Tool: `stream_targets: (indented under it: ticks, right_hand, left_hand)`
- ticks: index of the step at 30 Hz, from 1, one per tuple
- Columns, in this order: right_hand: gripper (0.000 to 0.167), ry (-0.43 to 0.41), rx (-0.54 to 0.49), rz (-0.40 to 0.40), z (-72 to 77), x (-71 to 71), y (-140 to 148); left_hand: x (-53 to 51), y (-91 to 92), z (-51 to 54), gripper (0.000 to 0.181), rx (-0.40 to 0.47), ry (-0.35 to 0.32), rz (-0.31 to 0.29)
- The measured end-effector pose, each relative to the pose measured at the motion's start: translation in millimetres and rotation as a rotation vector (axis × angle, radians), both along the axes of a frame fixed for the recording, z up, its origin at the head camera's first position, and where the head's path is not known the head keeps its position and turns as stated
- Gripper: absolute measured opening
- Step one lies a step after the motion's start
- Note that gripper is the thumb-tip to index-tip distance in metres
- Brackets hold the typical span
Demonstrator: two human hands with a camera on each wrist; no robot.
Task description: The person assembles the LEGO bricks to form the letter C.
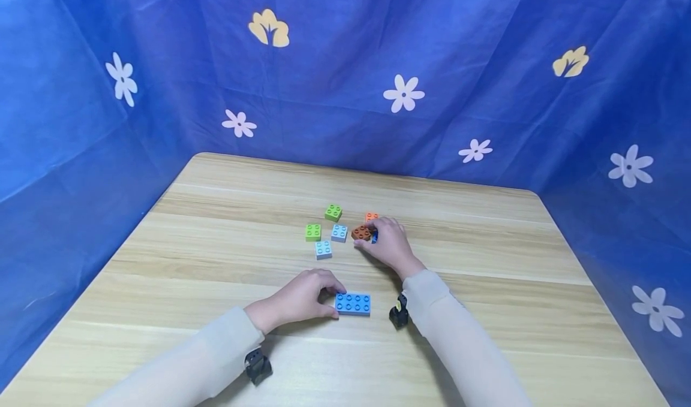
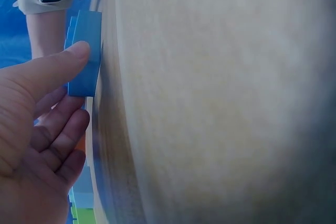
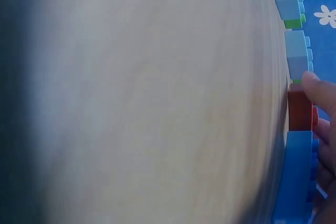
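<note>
My left hand (image 1: pixel 297 299) holds the left end of a long blue brick (image 1: pixel 353 304) near the front, with the thumb on its near side and the index finger at its far side. In the left wrist view the thumb lies against the blue brick (image 2: pixel 86 61) and the other fingers are loosely bent. Farther back, my right hand (image 1: pixel 390 242) pinches a brown brick (image 1: pixel 360 233) between thumb and fingers. Under that palm, a darker blue brick (image 1: pixel 375 237) is mostly hidden; the right wrist view shows this blue brick (image 3: pixel 295 177) beside the brown brick (image 3: pixel 300 107).
Left of the right hand lie two light blue bricks, one farther back (image 1: pixel 339 233) and one nearer (image 1: pixel 323 250). Two green bricks lie by them, one at the back (image 1: pixel 333 213), one at left (image 1: pixel 313 232). An orange brick (image 1: pixel 372 217) sits behind the right hand. Blue curtains surround the table.
</note>
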State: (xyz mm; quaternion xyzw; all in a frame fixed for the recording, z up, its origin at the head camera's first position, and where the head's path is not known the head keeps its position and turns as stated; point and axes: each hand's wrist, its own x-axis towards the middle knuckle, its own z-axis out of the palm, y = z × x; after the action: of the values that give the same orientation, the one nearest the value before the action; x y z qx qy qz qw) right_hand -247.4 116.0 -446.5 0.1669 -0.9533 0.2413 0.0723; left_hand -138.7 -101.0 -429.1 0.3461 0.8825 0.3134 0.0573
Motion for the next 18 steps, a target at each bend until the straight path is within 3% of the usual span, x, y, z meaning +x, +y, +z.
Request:
stream_targets:
  ticks: [18]
  right_hand:
    - [0.039, 0.038, -0.061, 0.042, 6.0, 4.6, 0.7]
  left_hand:
    - [-0.3, 0.4, -1.1, 0.036, -0.003, 0.008, -0.004]
